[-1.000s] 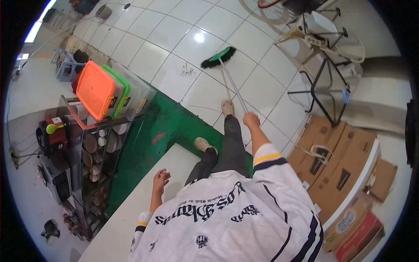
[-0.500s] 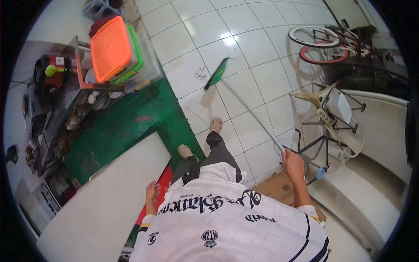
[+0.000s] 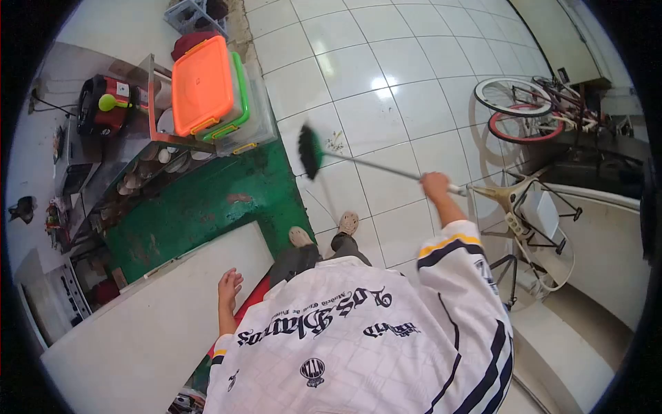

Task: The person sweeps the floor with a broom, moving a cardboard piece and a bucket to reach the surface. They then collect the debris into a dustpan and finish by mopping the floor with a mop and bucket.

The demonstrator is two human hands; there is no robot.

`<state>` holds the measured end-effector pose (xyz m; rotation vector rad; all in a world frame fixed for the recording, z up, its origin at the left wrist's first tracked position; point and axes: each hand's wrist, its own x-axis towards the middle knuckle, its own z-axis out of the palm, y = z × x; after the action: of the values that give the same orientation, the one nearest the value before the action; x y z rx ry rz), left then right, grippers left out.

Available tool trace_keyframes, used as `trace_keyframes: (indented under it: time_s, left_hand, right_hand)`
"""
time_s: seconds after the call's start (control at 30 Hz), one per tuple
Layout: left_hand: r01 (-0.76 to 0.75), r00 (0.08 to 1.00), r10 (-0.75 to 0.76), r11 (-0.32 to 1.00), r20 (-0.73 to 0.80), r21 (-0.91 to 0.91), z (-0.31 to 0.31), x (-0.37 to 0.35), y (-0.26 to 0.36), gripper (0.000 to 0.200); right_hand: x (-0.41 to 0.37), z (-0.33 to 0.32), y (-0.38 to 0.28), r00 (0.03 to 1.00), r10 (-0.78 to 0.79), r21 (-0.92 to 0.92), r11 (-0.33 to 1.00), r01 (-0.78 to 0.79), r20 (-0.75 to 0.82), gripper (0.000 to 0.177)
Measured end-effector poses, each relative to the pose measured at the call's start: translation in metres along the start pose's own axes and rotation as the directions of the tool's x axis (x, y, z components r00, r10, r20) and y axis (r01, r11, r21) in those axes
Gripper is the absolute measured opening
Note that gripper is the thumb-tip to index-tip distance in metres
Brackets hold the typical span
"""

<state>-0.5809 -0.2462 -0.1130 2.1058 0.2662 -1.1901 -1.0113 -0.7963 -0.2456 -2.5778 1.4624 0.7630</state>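
My right hand (image 3: 436, 186) is wrapped round the handle of a broom (image 3: 376, 165), near its white end. The broom's green head with dark bristles (image 3: 309, 152) is over the white tiles at the edge of the green floor, tilted. Just right of the bristles lies a small scatter of debris (image 3: 335, 142). My left hand (image 3: 229, 284) hangs above the white panel (image 3: 172, 297) at my left, fingers loosely curled and apart, holding nothing.
Orange-lidded and green-lidded storage boxes (image 3: 203, 86) stand by a metal shelf with dishes (image 3: 165, 148). Bicycle wheels (image 3: 514, 96) are at the right, above a beige stand with dark legs (image 3: 514, 207). My shoes (image 3: 349, 222) are near the floor's colour edge.
The broom head has swung left past the debris, and its handle lies flatter across the view. My right arm has reached forward. My left hand has shifted slightly.
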Motion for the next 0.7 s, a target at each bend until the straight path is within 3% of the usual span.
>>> trace_keyframes:
  time_s: [0.07, 0.13, 0.2, 0.3, 0.47, 0.53, 0.57, 0.63, 0.7]
  left_hand:
    - [0.076, 0.997, -0.076, 0.997, -0.012, -0.02, -0.008, 0.005, -0.017, 0.038]
    - [0.095, 0.995, -0.094, 0.993, 0.019, -0.077, -0.016, 0.017, -0.04, 0.038]
    - [0.111, 0.993, -0.108, 0.992, 0.048, -0.06, -0.025, 0.037, -0.059, 0.036]
    - [0.124, 0.989, -0.115, 0.988, 0.098, -0.09, -0.031, 0.059, -0.049, 0.035]
    - [0.249, 0.954, -0.249, 0.968, 0.168, 0.022, -0.05, 0.14, 0.018, 0.04]
    - [0.223, 0.954, -0.233, 0.972, 0.189, 0.072, -0.068, 0.2, 0.054, 0.039]
    - [0.217, 0.953, -0.231, 0.972, 0.196, 0.09, -0.075, 0.223, 0.068, 0.039]
    - [0.102, 0.98, -0.112, 0.993, 0.167, 0.067, -0.085, 0.257, 0.13, 0.037]
    - [-0.043, 0.976, 0.031, 0.998, 0.214, 0.054, -0.095, 0.284, 0.186, 0.034]
  right_hand:
    - [0.011, -0.041, 0.051, 0.989, 0.139, -0.068, 0.988, -0.136, 0.041, 0.026]
    - [0.022, -0.064, 0.093, 0.99, 0.14, -0.105, 0.984, -0.143, -0.035, 0.027]
    - [0.019, -0.109, 0.11, 0.993, 0.003, -0.181, 0.983, -0.026, -0.122, 0.028]
    - [0.022, -0.169, 0.112, 0.995, -0.05, -0.119, 0.992, 0.039, -0.088, 0.029]
    - [0.03, -0.238, -0.005, 0.999, -0.037, -0.017, 0.999, 0.037, 0.0, 0.027]
    - [0.043, -0.22, -0.071, 0.996, -0.008, 0.123, 0.992, -0.003, 0.091, 0.027]
    - [0.049, -0.2, -0.103, 0.998, -0.049, 0.137, 0.99, 0.044, 0.027, 0.026]
    - [0.059, -0.189, -0.166, 0.998, -0.036, 0.133, 0.991, 0.028, 0.056, 0.028]
    - [0.075, -0.159, -0.18, 0.997, 0.044, 0.115, 0.992, -0.051, 0.063, 0.029]
